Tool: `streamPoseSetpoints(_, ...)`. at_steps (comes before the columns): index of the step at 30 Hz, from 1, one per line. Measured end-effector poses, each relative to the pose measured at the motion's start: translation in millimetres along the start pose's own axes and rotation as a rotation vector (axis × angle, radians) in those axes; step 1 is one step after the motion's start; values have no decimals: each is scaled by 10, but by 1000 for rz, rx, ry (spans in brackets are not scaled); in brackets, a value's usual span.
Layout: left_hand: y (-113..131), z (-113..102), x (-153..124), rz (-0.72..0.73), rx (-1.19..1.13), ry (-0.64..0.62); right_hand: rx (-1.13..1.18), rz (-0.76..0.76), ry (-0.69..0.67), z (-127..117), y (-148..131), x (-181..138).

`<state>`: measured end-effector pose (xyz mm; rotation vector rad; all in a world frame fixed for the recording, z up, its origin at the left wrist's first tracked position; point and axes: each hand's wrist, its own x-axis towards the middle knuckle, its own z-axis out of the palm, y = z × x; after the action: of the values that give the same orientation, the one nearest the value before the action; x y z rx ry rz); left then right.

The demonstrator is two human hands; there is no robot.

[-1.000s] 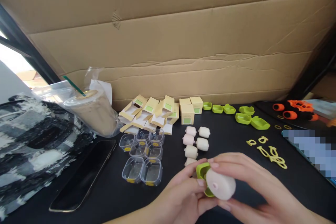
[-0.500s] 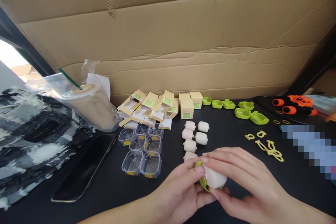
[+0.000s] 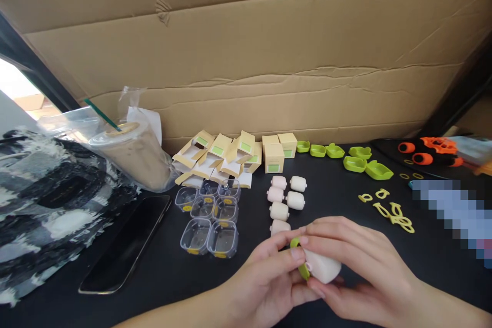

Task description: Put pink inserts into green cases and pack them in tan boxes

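At the front of the black table, my left hand is closed on a green plastic holder, thumb pressed along its side. My right hand curls over a pale barrel-shaped roller with small end pegs, its fingers and thumb on either side. The roller lies against the green holder, tilted; my fingers hide part of both. Just beyond my hands, several similar rollers in pink, cream and white stand in two columns.
Left of the rollers are transparent plastic cups, with opened small cartons behind. A phone and bagged drink lie further left. To the right are green holders, yellow rings and orange-black parts. Cardboard walls the back.
Both hands have shifted slightly right with the holder and roller. The roller now juts out further right and downward, and more of its white surface shows.
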<state>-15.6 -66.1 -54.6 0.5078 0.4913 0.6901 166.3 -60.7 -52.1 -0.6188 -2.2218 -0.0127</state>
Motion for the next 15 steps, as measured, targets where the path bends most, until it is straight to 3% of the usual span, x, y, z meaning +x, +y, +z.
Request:
streamPoseSetpoints(9, 75, 68, -14, -29, 8, 39, -35, 81, -214, -77, -74, -27)
streamPoseSetpoints(15, 68, 71, 4, -94, 169, 140, 63, 170, -236, -122, -131, 40)
